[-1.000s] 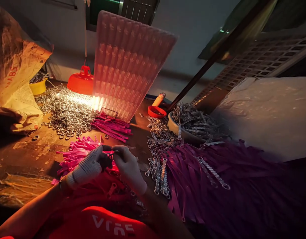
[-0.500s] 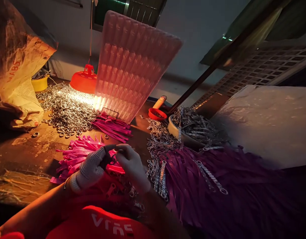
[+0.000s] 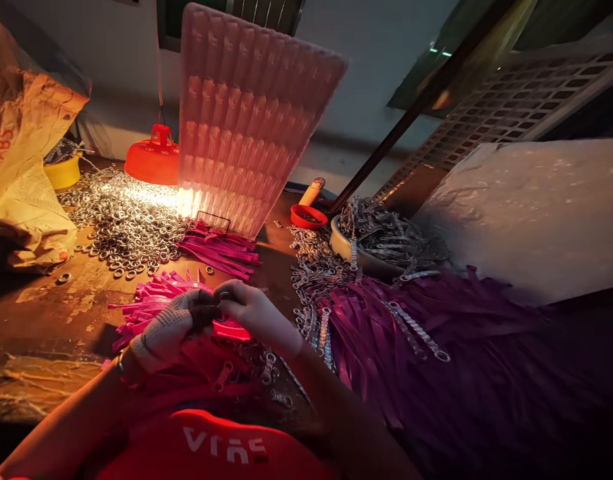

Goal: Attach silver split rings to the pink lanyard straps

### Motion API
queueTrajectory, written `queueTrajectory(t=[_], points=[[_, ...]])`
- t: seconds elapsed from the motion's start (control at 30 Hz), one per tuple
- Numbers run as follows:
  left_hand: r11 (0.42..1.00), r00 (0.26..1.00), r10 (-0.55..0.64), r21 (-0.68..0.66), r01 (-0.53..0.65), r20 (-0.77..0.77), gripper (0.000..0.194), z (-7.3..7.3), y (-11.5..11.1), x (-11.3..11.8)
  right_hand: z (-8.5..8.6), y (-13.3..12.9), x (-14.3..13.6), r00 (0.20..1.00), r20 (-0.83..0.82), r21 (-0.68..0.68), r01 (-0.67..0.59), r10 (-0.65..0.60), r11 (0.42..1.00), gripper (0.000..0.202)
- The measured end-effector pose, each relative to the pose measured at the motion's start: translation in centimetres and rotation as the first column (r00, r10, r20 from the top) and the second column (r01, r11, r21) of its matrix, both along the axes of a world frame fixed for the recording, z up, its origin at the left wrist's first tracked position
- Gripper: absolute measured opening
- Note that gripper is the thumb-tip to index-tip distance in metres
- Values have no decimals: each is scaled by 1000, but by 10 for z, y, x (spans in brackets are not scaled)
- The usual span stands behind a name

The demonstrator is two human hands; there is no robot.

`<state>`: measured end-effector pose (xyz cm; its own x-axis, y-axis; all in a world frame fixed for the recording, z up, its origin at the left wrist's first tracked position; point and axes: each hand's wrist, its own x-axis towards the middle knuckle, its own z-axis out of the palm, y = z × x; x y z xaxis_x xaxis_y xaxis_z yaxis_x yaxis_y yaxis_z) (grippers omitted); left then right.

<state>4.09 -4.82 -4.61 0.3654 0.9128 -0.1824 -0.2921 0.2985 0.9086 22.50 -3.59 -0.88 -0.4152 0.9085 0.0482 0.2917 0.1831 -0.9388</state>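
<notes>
My left hand [image 3: 174, 323], in a knitted white glove with dark fingertips, is closed in a pinch over the bench. My right hand [image 3: 254, 315], in a thin pale glove, is also closed, its fingertips meeting the left ones. Whatever sits between the fingers is small, dark and mostly hidden. Right behind and under the hands lie bright pink straps [image 3: 151, 297] in a fanned pile. Metal clasps [image 3: 269, 367] are scattered just in front of my right hand.
Under a red lamp [image 3: 154, 157] lies a heap of metal rings [image 3: 136, 230]. A ribbed translucent panel [image 3: 251, 127] stands behind. To the right are a tub [image 3: 340, 243] heaped with metal pieces, purple straps [image 3: 436, 333] and a small red bowl [image 3: 306, 217]. A paper sack [image 3: 31, 160] stands left.
My hands have drawn closer together, and the right fingers now curl over against the left fingertips. The whole view has shifted slightly, with the background moving left and up.
</notes>
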Motion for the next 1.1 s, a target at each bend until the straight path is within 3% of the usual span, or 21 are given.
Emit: queueTrajectory(t=[0.13,0.27,0.37,0.43,0.53,0.63,0.73,0.8,0.83,0.9,0.97,1.03,1.1], points=[[991,986,132,1,-133,106,28,0,-5,11,-6,-8,-6,985,99,163,124,-141,979,29],[965,955,255,21,-261,149,35,-1,-8,20,-15,-18,-11,948,218,298,162,-233,941,21],[968,976,217,129,-215,2,33,-1,-7,21,-20,-18,-8,889,332,429,155,-315,890,17],[968,978,173,203,-147,-116,32,1,-5,21,-21,-16,-5,835,440,488,85,-329,869,14],[977,979,150,175,-126,-135,27,7,0,23,-20,-17,-3,794,513,552,-13,-327,833,17],[986,986,164,16,-165,28,30,15,4,30,-19,-20,-6,796,443,638,44,-413,769,22],[987,978,163,-6,-164,130,37,19,19,39,-22,-20,-4,830,288,567,254,-477,784,28],[993,997,65,92,-68,33,33,19,44,45,-24,-15,6,846,175,448,387,-504,806,29],[987,996,-11,162,25,-88,29,18,63,48,-26,-11,12,836,121,403,451,-534,797,27],[918,883,-118,289,271,-455,24,13,109,57,-29,-5,28,789,25,343,570,-614,747,26],[816,617,40,382,433,-786,27,2,158,70,-34,0,43,743,-49,281,651,-667,705,28],[787,498,103,377,489,-861,23,-12,200,87,-40,2,55,739,-82,226,667,-669,709,29],[766,398,119,340,546,-909,19,-27,228,104,-46,2,63,753,-83,195,655,-653,730,28]])
